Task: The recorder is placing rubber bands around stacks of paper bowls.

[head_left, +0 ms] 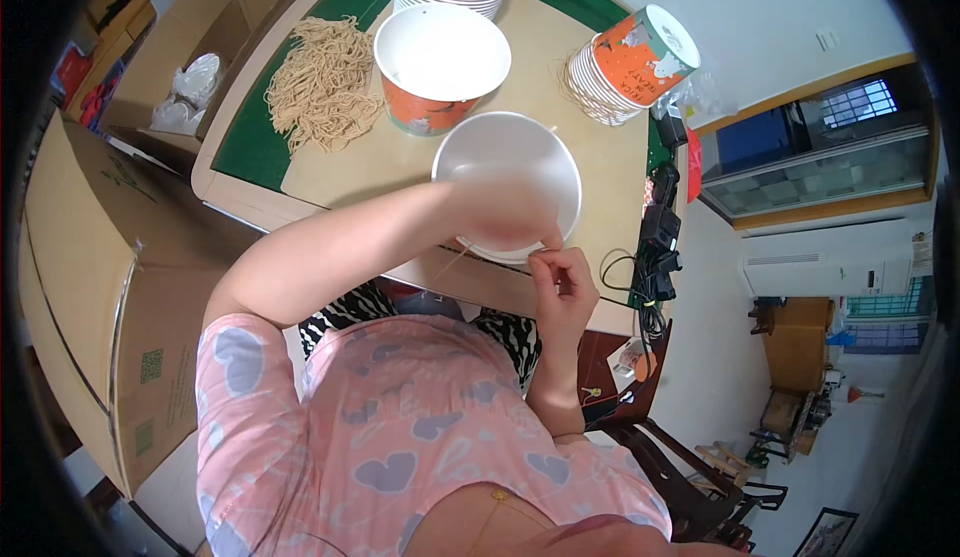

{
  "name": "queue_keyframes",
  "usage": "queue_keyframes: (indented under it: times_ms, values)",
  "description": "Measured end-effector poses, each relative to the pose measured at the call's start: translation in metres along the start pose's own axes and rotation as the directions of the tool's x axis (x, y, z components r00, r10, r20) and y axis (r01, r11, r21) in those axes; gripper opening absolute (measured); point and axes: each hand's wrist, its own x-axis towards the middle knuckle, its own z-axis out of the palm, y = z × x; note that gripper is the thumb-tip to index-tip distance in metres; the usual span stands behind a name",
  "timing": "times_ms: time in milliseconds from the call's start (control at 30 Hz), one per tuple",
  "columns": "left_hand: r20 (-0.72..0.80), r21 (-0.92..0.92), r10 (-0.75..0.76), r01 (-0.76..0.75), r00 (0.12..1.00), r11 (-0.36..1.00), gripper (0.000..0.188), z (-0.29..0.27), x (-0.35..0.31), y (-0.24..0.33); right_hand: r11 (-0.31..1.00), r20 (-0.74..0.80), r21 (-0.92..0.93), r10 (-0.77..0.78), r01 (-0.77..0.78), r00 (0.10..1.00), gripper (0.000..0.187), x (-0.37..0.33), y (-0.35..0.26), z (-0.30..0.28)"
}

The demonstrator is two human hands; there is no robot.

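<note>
Left hand (505, 212) (a blur), right hand (567, 285) at bucket rim (577, 185).

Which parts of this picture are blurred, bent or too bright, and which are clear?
Head view, middle: the left hand heavily blurred over the large round white-lined bucket, the right hand clearer; head view, outward: black corners, the tall brown cardboard box bowed, the barred window washed out.

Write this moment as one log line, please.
left hand: blurred, over bucket opening | right hand: at bucket's near rim | cord pile: left of second bucket
</note>
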Motion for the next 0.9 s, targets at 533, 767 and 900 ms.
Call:
queue_keyframes:
  times_ms: [533,767,900]
  values:
    - [-0.116,0.893,0.816,-0.301,0.566,0.336,0.006,0.056,-0.032,-0.038,0.699,0.06,0.617,0.416,-0.361,0.907,0.005,-0.004,0.016,-0.009]
    - [-0.19,0.81,0.791,-0.363,0.581,0.461,0.008,0.055,-0.035,-0.034,0.662,0.138,0.628,0.423,-0.409,0.896,0.008,-0.004,0.017,-0.013]
    - [-0.226,0.816,0.798,-0.339,0.559,0.469,0.007,0.057,-0.036,-0.034,0.655,0.147,0.625,0.435,-0.424,0.888,0.009,-0.002,0.015,-0.013]
